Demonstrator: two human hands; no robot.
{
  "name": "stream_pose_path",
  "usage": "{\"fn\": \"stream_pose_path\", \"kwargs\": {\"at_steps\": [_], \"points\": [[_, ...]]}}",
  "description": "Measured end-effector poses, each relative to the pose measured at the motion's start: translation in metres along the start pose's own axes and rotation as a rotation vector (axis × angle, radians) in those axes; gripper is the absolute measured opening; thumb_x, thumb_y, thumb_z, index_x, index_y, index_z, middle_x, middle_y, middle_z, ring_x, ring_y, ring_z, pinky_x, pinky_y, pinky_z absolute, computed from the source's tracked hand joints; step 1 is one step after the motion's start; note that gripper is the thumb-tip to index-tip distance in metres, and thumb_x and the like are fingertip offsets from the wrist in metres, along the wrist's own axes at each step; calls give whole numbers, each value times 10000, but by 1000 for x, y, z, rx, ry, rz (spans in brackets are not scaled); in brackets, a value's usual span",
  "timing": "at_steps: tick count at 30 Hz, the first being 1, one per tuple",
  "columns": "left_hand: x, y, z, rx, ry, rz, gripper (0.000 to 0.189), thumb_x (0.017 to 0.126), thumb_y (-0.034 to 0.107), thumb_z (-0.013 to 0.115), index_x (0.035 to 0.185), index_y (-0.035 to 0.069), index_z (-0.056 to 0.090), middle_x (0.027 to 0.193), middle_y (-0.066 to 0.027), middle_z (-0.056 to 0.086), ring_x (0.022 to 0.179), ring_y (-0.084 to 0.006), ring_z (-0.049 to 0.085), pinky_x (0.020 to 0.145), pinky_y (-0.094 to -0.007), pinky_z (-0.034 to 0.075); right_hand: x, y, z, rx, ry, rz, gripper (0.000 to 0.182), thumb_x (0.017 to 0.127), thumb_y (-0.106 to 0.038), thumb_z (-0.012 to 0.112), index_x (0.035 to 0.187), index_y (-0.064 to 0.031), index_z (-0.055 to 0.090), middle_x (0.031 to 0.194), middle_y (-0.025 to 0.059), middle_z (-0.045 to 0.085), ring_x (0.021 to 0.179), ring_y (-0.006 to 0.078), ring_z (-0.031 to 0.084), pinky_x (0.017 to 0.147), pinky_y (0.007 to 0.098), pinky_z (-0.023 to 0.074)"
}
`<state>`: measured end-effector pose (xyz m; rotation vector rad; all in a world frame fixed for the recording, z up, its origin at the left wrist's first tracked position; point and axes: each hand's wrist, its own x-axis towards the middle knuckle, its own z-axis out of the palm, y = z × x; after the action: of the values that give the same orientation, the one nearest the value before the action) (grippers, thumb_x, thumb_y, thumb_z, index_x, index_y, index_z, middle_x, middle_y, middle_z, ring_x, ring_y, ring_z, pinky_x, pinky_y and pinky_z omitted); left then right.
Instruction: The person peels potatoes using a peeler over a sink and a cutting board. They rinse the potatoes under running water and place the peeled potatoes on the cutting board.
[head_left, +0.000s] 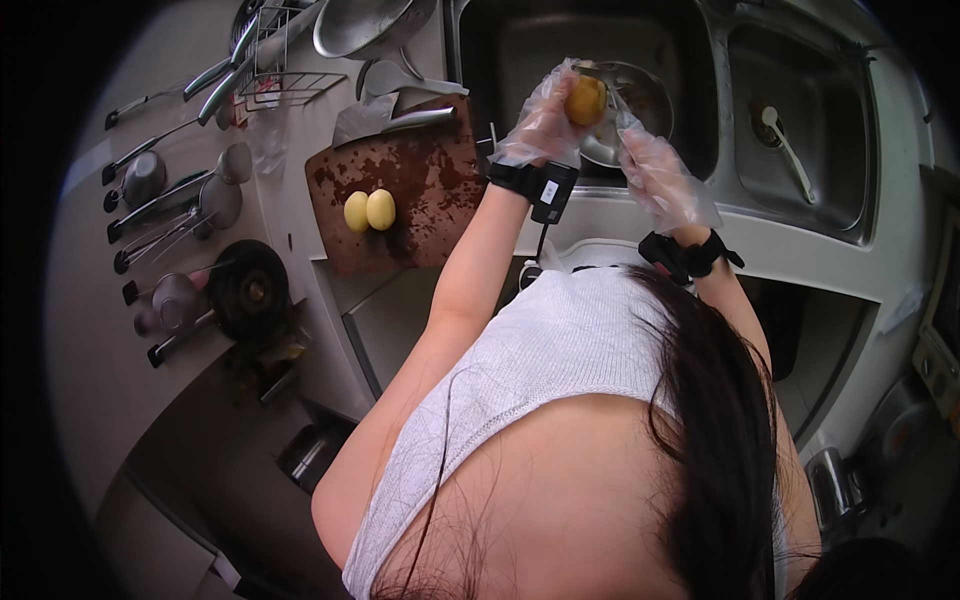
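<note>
My left hand (546, 120), in a clear plastic glove, holds a brownish-yellow potato (586, 100) over the large sink basin (517, 45). On the potato's right is my gloved right hand (654, 166), its fingers closed around a thin tool (616, 101). The hand hides most of that tool, so its kind is unclear. Below and behind the potato, a round bowl (666, 94) sits in the basin with brownish scraps in it. Two pale peeled potatoes (369, 211) lie side by side on the wet brown cutting board (420, 240) to the left.
A cleaver (420, 118) lies across the board's far edge, near a white ladle (397, 79) and a metal strainer (360, 30). In the smaller sink basin (750, 67) rests a white spoon (791, 154). Several utensils (180, 187) hang along the left wall.
</note>
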<state>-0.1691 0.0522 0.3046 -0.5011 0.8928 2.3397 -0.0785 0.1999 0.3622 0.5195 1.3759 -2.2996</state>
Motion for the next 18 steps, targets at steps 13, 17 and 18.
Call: {"fn": "stream_pose_path", "kwargs": {"at_steps": [13, 17, 18], "points": [[15, 37, 2, -177, 91, 221, 472, 866, 432, 548, 1189, 115, 416, 1078, -118, 526, 951, -255, 563, 766, -434, 515, -15, 2, 5, -68, 53, -59, 320, 903, -392, 525, 709, -146, 456, 555, -75, 373, 443, 30, 319, 403, 193, 240], [7, 32, -7, -285, 30, 76, 473, 856, 440, 561, 1169, 107, 441, 1087, -113, 546, 920, -248, 575, 765, -424, 500, -17, -8, -8, -22, 10, 91, 323, 896, -410, 524, 709, -157, 453, 551, -73, 396, 419, 26, 346, 372, 191, 251], [4, 32, -9, -285, -28, 17, 475, 853, 443, 564, 1164, 104, 446, 1093, -113, 548, 913, -245, 577, 764, -417, 498, -15, -4, -5, -59, 78, 51, 356, 911, -404, 474, 677, -139, 425, 522, -56, 334, 403, 37, 280, 363, 188, 207]]}}
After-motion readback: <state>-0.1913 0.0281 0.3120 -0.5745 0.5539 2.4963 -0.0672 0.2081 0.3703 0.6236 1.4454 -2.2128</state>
